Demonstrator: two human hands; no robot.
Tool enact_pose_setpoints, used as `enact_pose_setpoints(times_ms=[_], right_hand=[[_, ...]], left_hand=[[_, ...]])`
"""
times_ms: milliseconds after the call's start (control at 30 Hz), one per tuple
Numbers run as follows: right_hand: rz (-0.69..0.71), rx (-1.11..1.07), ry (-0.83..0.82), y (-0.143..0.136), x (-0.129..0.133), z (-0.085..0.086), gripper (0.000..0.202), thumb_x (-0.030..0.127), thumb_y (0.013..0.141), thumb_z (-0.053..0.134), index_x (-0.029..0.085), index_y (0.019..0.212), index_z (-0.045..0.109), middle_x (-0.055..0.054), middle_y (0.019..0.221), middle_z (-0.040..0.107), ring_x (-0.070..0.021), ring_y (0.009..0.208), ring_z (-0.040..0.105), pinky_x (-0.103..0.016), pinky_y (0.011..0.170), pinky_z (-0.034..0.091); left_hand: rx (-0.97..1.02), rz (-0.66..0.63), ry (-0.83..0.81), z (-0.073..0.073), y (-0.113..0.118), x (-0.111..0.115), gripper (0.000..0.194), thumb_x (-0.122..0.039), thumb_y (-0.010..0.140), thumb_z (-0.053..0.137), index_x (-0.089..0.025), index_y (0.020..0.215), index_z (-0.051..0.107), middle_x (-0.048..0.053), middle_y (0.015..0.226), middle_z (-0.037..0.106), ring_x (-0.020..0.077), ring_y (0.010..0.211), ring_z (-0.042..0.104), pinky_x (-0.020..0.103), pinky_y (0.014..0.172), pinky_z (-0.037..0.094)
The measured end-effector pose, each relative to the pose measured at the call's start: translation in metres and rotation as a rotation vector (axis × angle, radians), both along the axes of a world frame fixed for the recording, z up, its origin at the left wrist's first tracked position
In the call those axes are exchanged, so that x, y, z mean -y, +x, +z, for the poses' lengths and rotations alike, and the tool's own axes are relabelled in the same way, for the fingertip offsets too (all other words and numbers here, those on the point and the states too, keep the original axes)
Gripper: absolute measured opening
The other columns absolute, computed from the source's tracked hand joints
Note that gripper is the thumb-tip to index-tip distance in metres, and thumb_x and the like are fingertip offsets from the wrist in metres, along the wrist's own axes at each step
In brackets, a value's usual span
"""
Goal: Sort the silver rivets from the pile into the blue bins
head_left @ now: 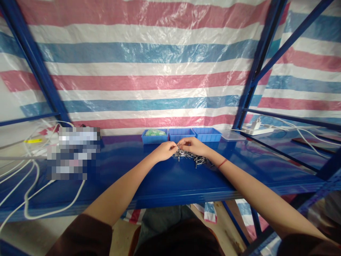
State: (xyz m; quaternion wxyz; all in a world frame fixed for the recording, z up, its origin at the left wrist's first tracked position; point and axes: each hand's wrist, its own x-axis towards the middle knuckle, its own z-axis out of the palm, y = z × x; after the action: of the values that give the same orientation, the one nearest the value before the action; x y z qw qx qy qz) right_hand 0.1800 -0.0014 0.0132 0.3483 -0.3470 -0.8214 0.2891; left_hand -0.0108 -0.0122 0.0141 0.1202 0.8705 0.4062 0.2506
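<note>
My left hand [165, 150] is closed in a pinch over the left end of a loose pile of small metal pieces [186, 154]. The pieces are silvery and rod-shaped, like screws or rivets, too small to tell which. Facing it, my right hand [194, 145] has its fingers bent and pinched, the fingertips of both hands almost meeting. Whatever sits between the fingertips is too small to make out. Just behind the hands stand three blue bins in a row: a left bin [155, 139], a middle bin [182, 135] and a right bin [207, 136].
A green plastic bag [155, 132] lies in the left bin. The blue table [122, 177] carries a clear plastic lid [233, 135] at right and white cables [34, 192] at left. A power strip [257, 128] lies beyond the right frame post [255, 71]. Blurred-out items fill the left side.
</note>
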Motion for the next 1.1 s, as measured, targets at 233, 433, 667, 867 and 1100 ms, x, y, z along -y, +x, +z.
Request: enact_pose_setpoints(times_ms=[233, 433, 667, 867, 1100], right_hand=[[-0.013, -0.143, -0.04, -0.003, 0.004, 0.004, 0.032, 0.043, 0.072, 0.063, 0.012, 0.081, 0.065, -0.002, 0.07, 0.064, -0.0112, 0.064, 0.055, -0.027, 0.065, 0.044], [-0.022, -0.112, 0.057, -0.004, 0.003, 0.001, 0.033, 0.044, 0.074, 0.061, 0.012, 0.081, 0.065, -0.002, 0.067, 0.062, -0.0109, 0.06, 0.052, -0.025, 0.06, 0.042], [-0.09, -0.022, 0.322, -0.009, 0.012, 0.005, 0.022, 0.031, 0.079, 0.055, 0.014, 0.083, 0.067, -0.002, 0.068, 0.061, -0.0103, 0.058, 0.049, -0.023, 0.056, 0.04], [-0.15, 0.067, 0.439, -0.003, 0.009, 0.006, 0.019, 0.025, 0.08, 0.053, 0.016, 0.086, 0.068, -0.003, 0.07, 0.061, -0.0111, 0.06, 0.051, -0.023, 0.059, 0.041], [-0.163, 0.131, 0.476, -0.001, 0.008, 0.006, 0.018, 0.024, 0.08, 0.052, 0.016, 0.081, 0.068, -0.004, 0.074, 0.063, -0.0126, 0.065, 0.054, -0.025, 0.063, 0.042]], left_hand=[[0.067, -0.019, -0.028, -0.001, 0.002, 0.0, 0.03, -0.038, 0.086, 0.039, -0.016, 0.08, 0.059, 0.0, 0.073, 0.061, 0.0143, 0.069, 0.055, 0.024, 0.064, 0.04], [0.159, -0.057, -0.046, -0.005, 0.002, 0.0, 0.022, -0.037, 0.083, 0.046, -0.017, 0.087, 0.056, 0.0, 0.081, 0.062, 0.013, 0.072, 0.057, 0.024, 0.069, 0.043], [0.173, 0.04, 0.114, -0.006, 0.003, -0.005, 0.019, -0.035, 0.081, 0.052, -0.017, 0.075, 0.054, 0.0, 0.076, 0.056, 0.0133, 0.073, 0.053, 0.025, 0.068, 0.043], [0.217, 0.08, 0.151, -0.005, 0.0, -0.004, 0.009, -0.026, 0.08, 0.054, -0.018, 0.081, 0.057, 0.002, 0.081, 0.056, 0.014, 0.08, 0.053, 0.025, 0.071, 0.044], [0.246, 0.088, 0.186, -0.006, 0.0, -0.007, 0.016, -0.032, 0.081, 0.053, -0.017, 0.083, 0.058, 0.002, 0.083, 0.056, 0.0131, 0.076, 0.053, 0.025, 0.07, 0.044]])
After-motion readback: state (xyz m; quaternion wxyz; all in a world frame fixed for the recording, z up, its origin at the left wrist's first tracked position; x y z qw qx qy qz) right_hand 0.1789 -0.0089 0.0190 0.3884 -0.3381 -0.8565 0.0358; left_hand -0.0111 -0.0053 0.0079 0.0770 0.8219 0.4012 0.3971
